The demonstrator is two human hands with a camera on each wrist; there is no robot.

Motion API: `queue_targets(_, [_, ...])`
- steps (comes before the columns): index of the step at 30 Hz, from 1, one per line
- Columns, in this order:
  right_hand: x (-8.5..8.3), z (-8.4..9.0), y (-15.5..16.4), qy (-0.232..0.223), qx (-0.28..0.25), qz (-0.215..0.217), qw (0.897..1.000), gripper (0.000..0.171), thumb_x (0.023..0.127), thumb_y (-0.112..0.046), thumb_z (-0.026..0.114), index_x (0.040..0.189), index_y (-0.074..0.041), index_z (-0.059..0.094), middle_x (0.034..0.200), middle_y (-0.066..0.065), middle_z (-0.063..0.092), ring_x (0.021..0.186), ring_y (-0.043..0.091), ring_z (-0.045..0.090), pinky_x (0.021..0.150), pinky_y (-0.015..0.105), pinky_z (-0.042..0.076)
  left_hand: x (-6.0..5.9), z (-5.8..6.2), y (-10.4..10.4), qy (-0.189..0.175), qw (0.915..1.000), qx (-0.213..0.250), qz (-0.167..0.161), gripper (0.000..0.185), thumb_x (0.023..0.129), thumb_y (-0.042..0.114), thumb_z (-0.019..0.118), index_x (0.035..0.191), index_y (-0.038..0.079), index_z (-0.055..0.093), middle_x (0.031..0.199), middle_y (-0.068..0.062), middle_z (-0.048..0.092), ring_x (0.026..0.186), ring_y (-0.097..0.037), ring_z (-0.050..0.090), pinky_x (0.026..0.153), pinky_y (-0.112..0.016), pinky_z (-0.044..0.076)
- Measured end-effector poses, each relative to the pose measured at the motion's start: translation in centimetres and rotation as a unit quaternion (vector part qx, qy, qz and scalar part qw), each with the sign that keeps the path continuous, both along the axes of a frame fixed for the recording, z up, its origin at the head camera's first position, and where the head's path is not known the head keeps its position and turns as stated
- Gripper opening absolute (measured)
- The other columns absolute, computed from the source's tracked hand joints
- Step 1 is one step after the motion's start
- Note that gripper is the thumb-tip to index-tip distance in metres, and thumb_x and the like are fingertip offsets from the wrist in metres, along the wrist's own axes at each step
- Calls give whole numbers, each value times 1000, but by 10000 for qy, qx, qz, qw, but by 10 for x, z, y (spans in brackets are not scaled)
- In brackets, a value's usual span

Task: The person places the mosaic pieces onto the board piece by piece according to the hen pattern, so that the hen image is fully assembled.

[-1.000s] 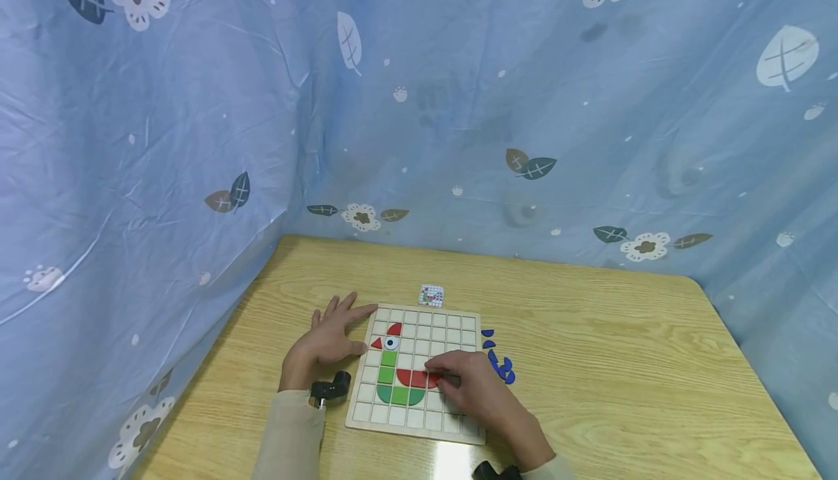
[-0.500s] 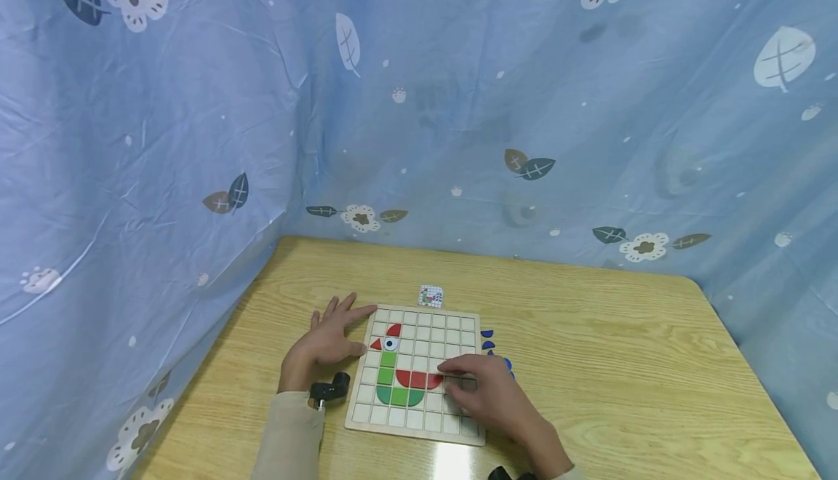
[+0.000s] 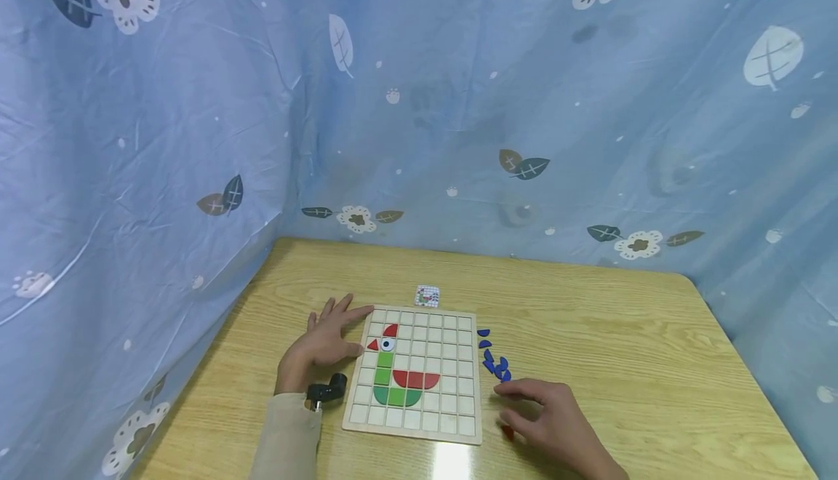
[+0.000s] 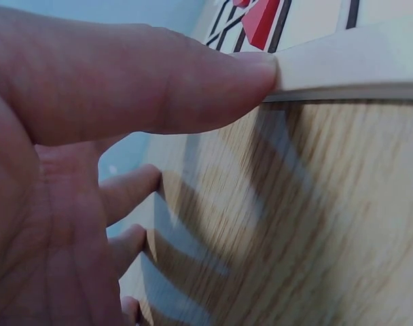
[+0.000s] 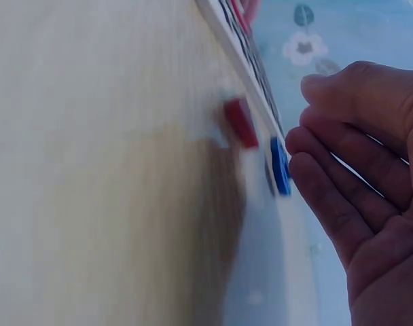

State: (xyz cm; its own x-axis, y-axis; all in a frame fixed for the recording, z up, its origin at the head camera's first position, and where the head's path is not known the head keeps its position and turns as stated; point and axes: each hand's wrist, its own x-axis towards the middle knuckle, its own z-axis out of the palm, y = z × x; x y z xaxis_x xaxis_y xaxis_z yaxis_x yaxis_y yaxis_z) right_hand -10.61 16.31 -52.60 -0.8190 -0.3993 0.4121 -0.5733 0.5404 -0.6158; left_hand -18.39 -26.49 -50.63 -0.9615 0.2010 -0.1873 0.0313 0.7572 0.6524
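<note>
A wooden grid board [image 3: 444, 353] lies on the table with flat coloured pieces set in its cells: red ones, green ones and a white eye piece [image 3: 388, 345], forming a bird shape. My left hand [image 3: 326, 340] spreads along the board's left side, and in the left wrist view its thumb [image 4: 213, 88] touches the board's edge. Right of the board, my right hand [image 3: 556, 418] hovers with loosely bent fingers, nothing between them. Beneath it a loose red piece [image 5: 240, 123] lies on the table, partly hidden by the hand in the head view.
Several blue pieces [image 3: 488, 356] lie beside the board's right edge. A small pattern card [image 3: 428, 296] sits behind the board. Blue patterned cloth [image 3: 419, 138] hangs behind the wooden table [image 3: 609, 334] and along its sides.
My right hand has left the red row on the board and moved right, over the table beside the blue pieces. The left hand stays at the board's side.
</note>
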Motion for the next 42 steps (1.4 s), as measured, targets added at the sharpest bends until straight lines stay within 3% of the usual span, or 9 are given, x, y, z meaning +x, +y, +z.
queue_targets(7, [16, -6, 21, -142, 82, -91, 9998, 33, 80, -10, 97, 108, -24, 85, 104, -12, 84, 100, -1, 76, 90, 4, 51, 1, 1, -1, 22, 10000, -52, 11, 78, 92, 8, 83, 163, 21, 55, 182, -25, 17, 167, -57, -2, 126, -83, -6])
queue_targets(14, [24, -12, 21, -319, 72, 172, 9993, 30, 85, -7, 92, 109, -22, 85, 104, -14, 83, 99, 1, 77, 86, 13, 59, 2, 2, -1, 13, 10000, -82, -41, 77, 93, 9, 82, 164, 21, 54, 182, -25, 16, 167, -57, -2, 125, -84, -6])
queue_targets(20, [21, -17, 12, 395, -177, 688, 9967, 38, 78, 0, 95, 108, -20, 83, 100, -11, 83, 92, 3, 77, 88, 6, 53, 0, 0, -2, 7, 9999, -56, -83, 77, 94, 10, 82, 165, 21, 53, 182, -25, 16, 167, -57, -3, 125, -84, -6])
queue_targets(25, [20, -17, 7, 742, -202, 801, 9938, 43, 73, 8, 94, 106, -18, 81, 97, -9, 82, 88, 5, 77, 86, 6, 54, -1, -1, -1, 26, 10000, -37, -52, 77, 94, 10, 82, 164, 21, 53, 182, -25, 16, 167, -57, -3, 126, -84, -7])
queue_targets(34, [20, -14, 13, 736, 354, 210, 9964, 47, 69, 6, 96, 107, -19, 82, 99, -11, 82, 91, 4, 77, 89, 1, 48, 0, 0, 1, 10, 10000, -16, -17, 77, 93, 9, 82, 164, 21, 54, 182, -25, 17, 168, -56, -3, 126, -83, -7])
queue_targets(42, [20, -15, 15, 556, 232, 362, 9975, 46, 72, 9, 92, 108, -18, 82, 98, -10, 82, 91, 1, 75, 87, 2, 50, 1, 2, 2, 10, 10000, -33, 30, 77, 92, 8, 82, 163, 22, 55, 182, -25, 18, 168, -56, -2, 127, -83, -6])
